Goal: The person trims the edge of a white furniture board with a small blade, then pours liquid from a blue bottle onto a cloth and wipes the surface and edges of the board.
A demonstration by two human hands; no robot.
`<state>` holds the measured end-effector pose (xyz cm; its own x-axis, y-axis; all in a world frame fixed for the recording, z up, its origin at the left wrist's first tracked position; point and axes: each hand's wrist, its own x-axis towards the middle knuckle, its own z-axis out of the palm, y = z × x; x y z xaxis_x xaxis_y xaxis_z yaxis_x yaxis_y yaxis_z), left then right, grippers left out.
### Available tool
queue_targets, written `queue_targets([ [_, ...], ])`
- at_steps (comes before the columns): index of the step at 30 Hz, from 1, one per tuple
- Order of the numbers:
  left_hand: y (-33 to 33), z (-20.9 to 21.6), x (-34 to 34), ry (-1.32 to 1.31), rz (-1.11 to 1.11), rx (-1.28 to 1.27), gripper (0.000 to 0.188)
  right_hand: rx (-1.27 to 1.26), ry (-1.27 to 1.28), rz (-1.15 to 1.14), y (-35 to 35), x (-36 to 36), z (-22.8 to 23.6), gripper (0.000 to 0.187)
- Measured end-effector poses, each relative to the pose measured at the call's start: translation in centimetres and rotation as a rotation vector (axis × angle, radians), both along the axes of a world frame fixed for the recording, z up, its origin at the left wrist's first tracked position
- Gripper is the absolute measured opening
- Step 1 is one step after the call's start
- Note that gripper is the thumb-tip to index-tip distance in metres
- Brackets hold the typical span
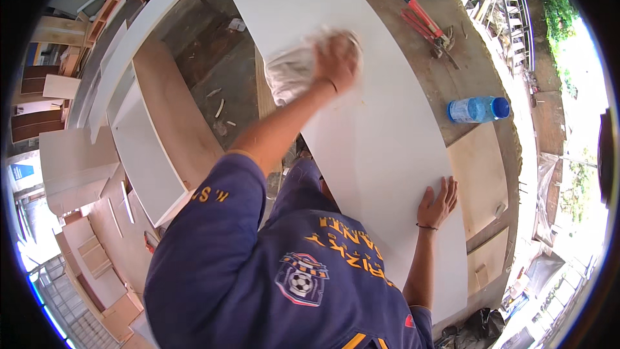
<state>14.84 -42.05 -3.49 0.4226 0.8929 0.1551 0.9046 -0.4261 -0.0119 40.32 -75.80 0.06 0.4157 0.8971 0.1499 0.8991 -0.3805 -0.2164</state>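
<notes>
A long white board [387, 103] lies across the work surface in front of me, running from the top of the view toward the lower right. My left hand [337, 59], smeared by motion, presses a crumpled whitish cloth [290, 72] onto the board's upper part. Part of that cloth drapes over the board's left edge. Lower down, my right hand [439, 203] rests flat and open near the board's right edge, fingers stretched out.
Right of the board lie a blue plastic bottle [475, 109] on its side and a red tool resembling a caulking gun [418, 13]. An open white-and-brown cabinet carcass [152, 136] stands to the left. A black plastic bag [475, 329] sits at the lower right.
</notes>
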Motion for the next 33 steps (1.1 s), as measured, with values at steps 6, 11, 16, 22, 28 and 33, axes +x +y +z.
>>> queue_targets([
  [6, -11.0, 2.2, 0.4, -0.310, -0.376, -0.308, 0.045, 0.012, 0.021, -0.018, -0.1, -0.2, 0.3, 0.046],
  [11, 4.2, 1.1, -2.2, -0.141, 0.164, 0.001, 0.047, -0.009, -0.003, 0.010, -0.1, 0.0, -0.1, 0.045],
  [16, -11.8, 1.8, 4.1, -0.048, -0.284, -0.196, 0.045, 0.022, 0.007, -0.005, -0.2, 0.4, -0.4, 0.045],
  [22, -2.5, 2.3, -3.7, -0.374, 0.074, -0.235, 0.043, 0.036, 0.039, 0.001, 0.0, 0.0, 0.0, 0.045],
  [28, -9.9, 0.5, 1.8, -0.100, -0.044, -0.030, 0.045, 0.015, 0.018, -0.018, -0.3, 0.3, -0.5, 0.047],
  [33, -9.8, 1.0, -3.0, -0.218, -0.217, -0.144, 0.040, 0.025, 0.028, -0.018, -0.3, 0.1, -0.2, 0.045],
])
